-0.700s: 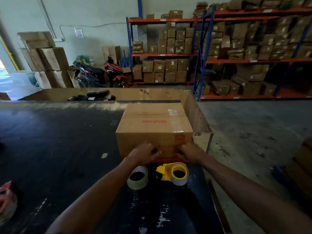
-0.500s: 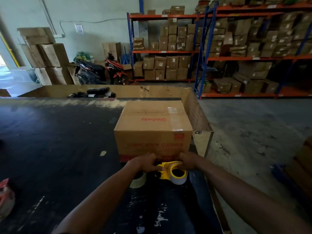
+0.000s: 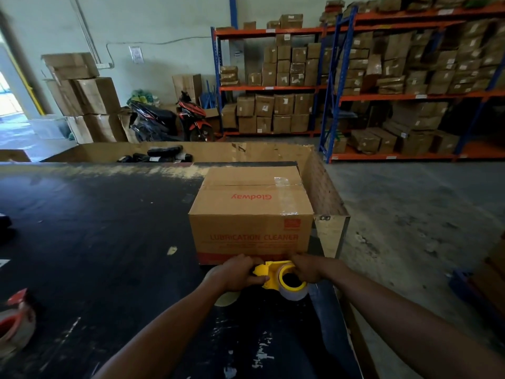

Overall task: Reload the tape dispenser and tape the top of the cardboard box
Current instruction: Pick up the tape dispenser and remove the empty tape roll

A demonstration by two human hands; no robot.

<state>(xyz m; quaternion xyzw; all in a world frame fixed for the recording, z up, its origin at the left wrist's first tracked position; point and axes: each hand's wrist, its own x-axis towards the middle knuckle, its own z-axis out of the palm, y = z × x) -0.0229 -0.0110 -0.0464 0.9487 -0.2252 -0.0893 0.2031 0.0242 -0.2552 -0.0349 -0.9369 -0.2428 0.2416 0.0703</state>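
A closed cardboard box (image 3: 251, 212) printed "LUBRICATION CLEANER" stands on the black table (image 3: 95, 242), with a strip of clear tape across the right part of its top. Just in front of it is a yellow tape dispenser (image 3: 276, 277) carrying a roll of tape. My left hand (image 3: 232, 273) grips the dispenser's left end. My right hand (image 3: 307, 269) holds its right side at the roll. A second, pale tape roll (image 3: 225, 299) lies on the table, mostly hidden under my left wrist.
A red tape dispenser (image 3: 15, 321) lies at the table's left edge. A low cardboard wall (image 3: 325, 192) borders the table's far and right sides, with black packages (image 3: 158, 155) behind it. Shelves of boxes (image 3: 382, 77) and a motorbike (image 3: 169, 119) stand beyond the concrete floor.
Both hands came down from the box's front face onto the yellow dispenser and took hold of it. My left arm now covers most of the loose roll.
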